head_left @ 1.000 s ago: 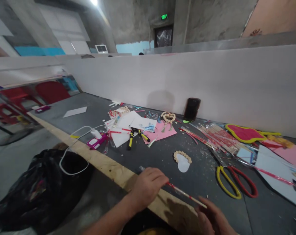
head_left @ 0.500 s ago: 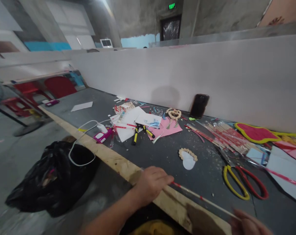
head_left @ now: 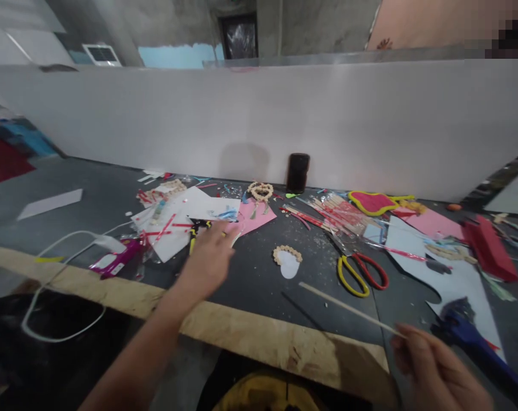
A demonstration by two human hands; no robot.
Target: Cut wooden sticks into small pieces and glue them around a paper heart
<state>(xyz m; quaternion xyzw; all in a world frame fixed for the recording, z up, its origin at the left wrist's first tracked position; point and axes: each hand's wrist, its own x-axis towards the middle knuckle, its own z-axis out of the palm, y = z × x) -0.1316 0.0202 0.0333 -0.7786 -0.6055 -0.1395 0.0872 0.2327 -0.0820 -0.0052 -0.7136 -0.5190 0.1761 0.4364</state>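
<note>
My right hand (head_left: 438, 365) pinches one end of a thin pale wooden stick (head_left: 348, 308), which points left above the table's front edge. My left hand (head_left: 207, 257) reaches over the yellow-and-black pliers (head_left: 193, 237), its fingers stretched out and slightly blurred; whether they touch the pliers I cannot tell. Beyond those fingers lie a pink sheet (head_left: 259, 216) and white papers (head_left: 190, 202). Between my hands, a white paper heart (head_left: 289, 266) lies on the table, its upper edge lined with small wooden beads (head_left: 284, 250).
Red-and-yellow-handled scissors (head_left: 361, 275) and wrapped sticks (head_left: 331, 212) lie right of centre. A phone (head_left: 298, 173) leans on the white partition (head_left: 259, 114). A blue glue gun (head_left: 477, 342) is by my right hand. At left are a purple device (head_left: 116, 260) and a white cable (head_left: 36, 297).
My left hand has left the stick and moved forward to the pliers. The stick, earlier red-marked, now looks bare in my right hand. The view has turned right.
</note>
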